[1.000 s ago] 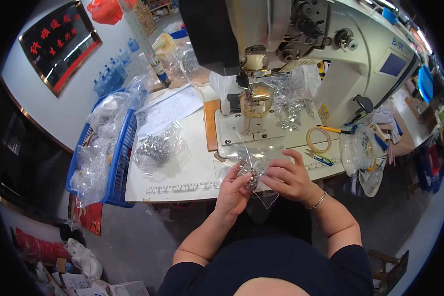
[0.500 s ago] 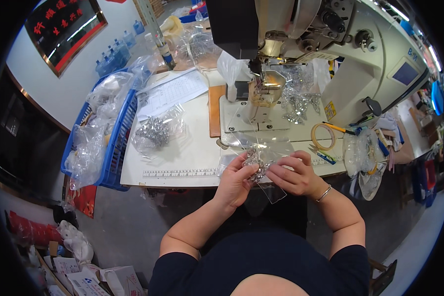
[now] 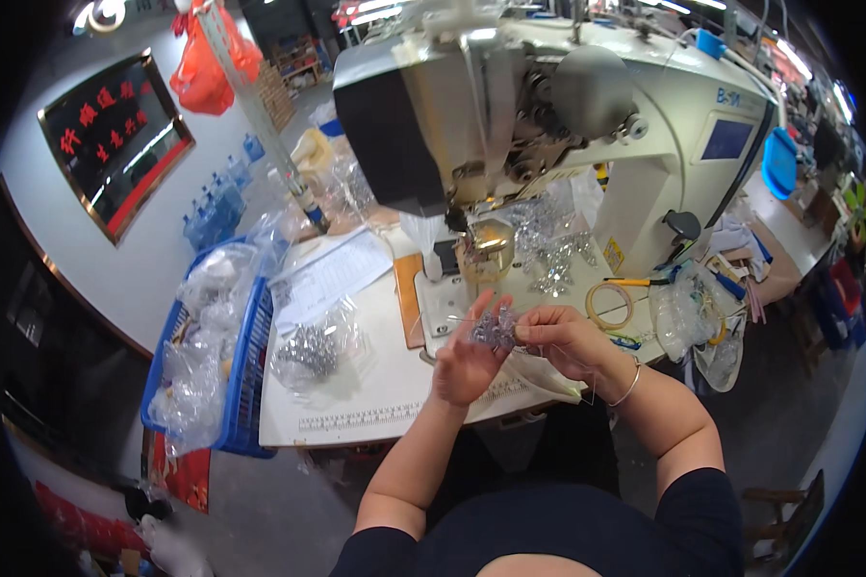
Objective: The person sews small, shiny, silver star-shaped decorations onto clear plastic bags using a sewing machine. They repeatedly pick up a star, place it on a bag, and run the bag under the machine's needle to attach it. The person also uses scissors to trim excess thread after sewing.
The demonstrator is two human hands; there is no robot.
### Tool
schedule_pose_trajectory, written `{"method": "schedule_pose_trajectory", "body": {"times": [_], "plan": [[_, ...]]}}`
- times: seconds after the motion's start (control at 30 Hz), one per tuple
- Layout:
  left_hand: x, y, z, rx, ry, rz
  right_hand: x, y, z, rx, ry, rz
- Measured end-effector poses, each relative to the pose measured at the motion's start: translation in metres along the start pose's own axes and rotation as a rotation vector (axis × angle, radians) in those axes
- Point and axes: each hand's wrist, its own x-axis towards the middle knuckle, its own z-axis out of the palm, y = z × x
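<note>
A small clump of shiny silver pieces in clear plastic (image 3: 494, 330) is between my hands, above the table's front part. My right hand (image 3: 573, 341) is closed, thumb and fingers pinching the clump's right side. My left hand (image 3: 467, 365) stands upright with fingers stretched out and apart, the clump resting against them. Thin clear plastic (image 3: 539, 375) hangs below my right hand. Just beyond the hands is the sewing machine's post (image 3: 486, 255). A clear bag of silver pieces (image 3: 308, 351) lies left on the white table (image 3: 375, 385).
The large sewing machine (image 3: 664, 115) overhangs the table. More silver pieces (image 3: 553, 255) lie behind its post. A blue basket of plastic bags (image 3: 245, 385) stands at the left, beside a paper sheet (image 3: 332, 279). Right of my hands lie a tape roll (image 3: 609, 306) and an orange-handled tool (image 3: 635, 282).
Both hands have risen toward the machine post with the clump. My left fingers have opened out from their grip. The view has tilted up, showing more of the machine.
</note>
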Motion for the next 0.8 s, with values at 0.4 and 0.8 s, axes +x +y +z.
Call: {"method": "schedule_pose_trajectory", "body": {"times": [0.4, 0.8], "plan": [[0.011, -0.01, 0.019, 0.428, 0.483, 0.335, 0.042, -0.014, -0.008, -0.288, 0.199, -0.158], [0.043, 0.026, 0.051, -0.231, 0.663, 0.207, 0.066, -0.066, 0.02, -0.292, 0.324, 0.011]]}}
